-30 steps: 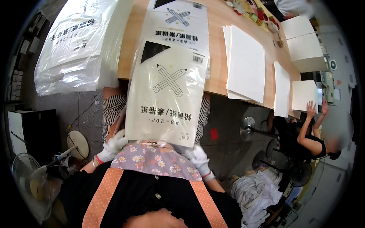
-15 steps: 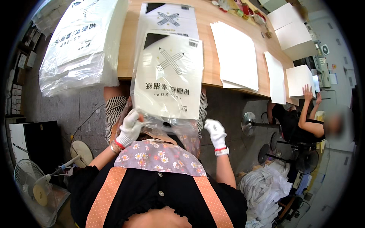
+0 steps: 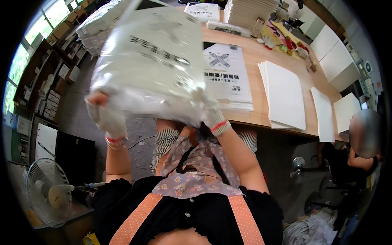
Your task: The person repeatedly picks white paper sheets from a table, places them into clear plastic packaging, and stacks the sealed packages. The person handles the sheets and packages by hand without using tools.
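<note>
A clear plastic bag (image 3: 159, 61) holding white drawing paper, with a crossed-pencils cover, is tilted over the left part of the table, blurred by motion. My left hand (image 3: 107, 117), in a white knitted glove, is closed on its near left corner. At the near right corner, my right hand (image 3: 213, 116), gloved too, grips the bag's edge; its fingertips are partly lost in the shiny film. Right beside the bag, a flat bagged pack (image 3: 228, 79) with the same pencil print lies on the table. What lies under the raised bag is hidden.
On the wooden table (image 3: 255, 110), loose white sheets (image 3: 284, 96) lie to the right, with a paper stack (image 3: 250, 12) at the back. Bagged packs (image 3: 102, 24) are piled far left. A fan (image 3: 49, 190) stands lower left. A co-worker (image 3: 359, 157) sits at the right.
The bagged pack has moved up and left from the table edge before my lap. My right hand, apart from it before, now holds it too. The view has shifted, showing more left and far.
</note>
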A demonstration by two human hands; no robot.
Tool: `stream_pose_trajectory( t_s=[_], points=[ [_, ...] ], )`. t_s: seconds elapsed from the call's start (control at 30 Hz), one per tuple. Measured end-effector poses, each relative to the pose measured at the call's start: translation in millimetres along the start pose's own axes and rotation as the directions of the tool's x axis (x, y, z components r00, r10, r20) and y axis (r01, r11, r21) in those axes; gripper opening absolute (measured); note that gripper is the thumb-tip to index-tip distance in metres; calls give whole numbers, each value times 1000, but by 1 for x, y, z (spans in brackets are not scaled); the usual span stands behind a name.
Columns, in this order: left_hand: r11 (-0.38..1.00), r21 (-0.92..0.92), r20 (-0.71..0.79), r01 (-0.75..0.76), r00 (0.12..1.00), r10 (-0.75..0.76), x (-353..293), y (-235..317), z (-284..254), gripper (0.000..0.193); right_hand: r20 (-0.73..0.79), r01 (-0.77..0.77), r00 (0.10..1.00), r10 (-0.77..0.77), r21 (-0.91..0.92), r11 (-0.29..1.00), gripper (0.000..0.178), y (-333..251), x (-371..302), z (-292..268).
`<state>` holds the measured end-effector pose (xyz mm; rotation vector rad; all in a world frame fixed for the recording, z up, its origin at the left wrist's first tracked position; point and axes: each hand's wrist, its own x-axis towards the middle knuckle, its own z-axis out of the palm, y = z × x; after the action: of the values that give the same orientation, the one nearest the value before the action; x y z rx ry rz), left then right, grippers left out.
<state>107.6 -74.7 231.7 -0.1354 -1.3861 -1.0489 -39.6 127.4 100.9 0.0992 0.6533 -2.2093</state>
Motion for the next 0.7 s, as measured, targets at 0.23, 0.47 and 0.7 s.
stream_pose_trajectory(
  t_s=[0.23,0.47,0.7],
  points=[
    [666,-237,-217,707,629,-746,12,-139,-139,16,13,-88,992,129,-663,744,28,69,37,54],
    [217,743,-59,634,385,-921,-211,-148,-134,20,-83,-68,996,15,-681,730,37,52,-41,-54],
    [810,531,700,250,410,-585,-222,-105,128,11,-458,-278,889,-19,-573,771,33,33,-133,-167]
  ],
)
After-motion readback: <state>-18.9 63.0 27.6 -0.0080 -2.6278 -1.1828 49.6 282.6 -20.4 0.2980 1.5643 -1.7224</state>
